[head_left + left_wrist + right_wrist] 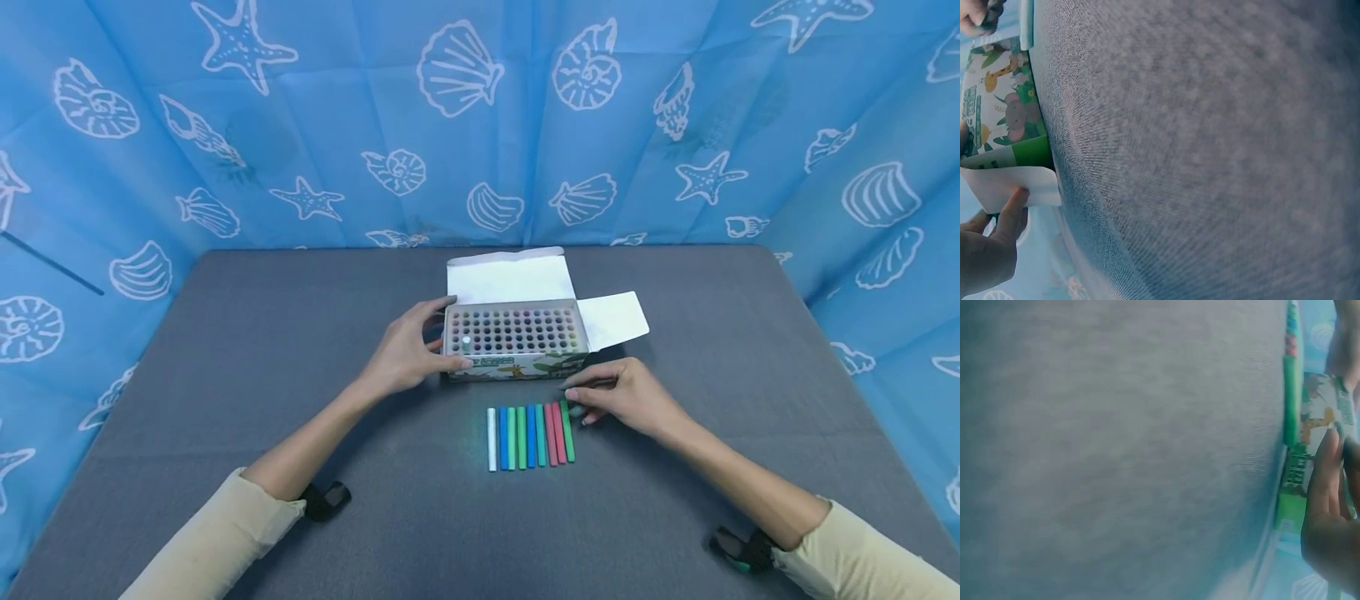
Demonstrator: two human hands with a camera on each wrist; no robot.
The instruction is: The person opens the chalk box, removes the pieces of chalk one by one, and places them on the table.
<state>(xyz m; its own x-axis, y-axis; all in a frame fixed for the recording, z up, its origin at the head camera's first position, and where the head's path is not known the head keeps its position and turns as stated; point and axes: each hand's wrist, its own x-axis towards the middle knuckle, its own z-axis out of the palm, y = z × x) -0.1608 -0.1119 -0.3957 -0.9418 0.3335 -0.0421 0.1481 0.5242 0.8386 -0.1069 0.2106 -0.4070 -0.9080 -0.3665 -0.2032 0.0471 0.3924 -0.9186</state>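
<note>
A printed chalk box stands with its lid flap raised behind it. Inside is a grid of round holes, where one white chalk stick pokes up at the front left. My left hand grips the box's left end, thumb on the front; in the left wrist view its fingers touch a white side flap. In front lies a row of several chalk sticks, from a white one to a green one. By the green stick's upper end my right hand has loosely bent fingers; contact is unclear.
The white right flap sticks out sideways from the box. Grey cloth covers the table, and a blue curtain with white shell prints hangs behind and at both sides.
</note>
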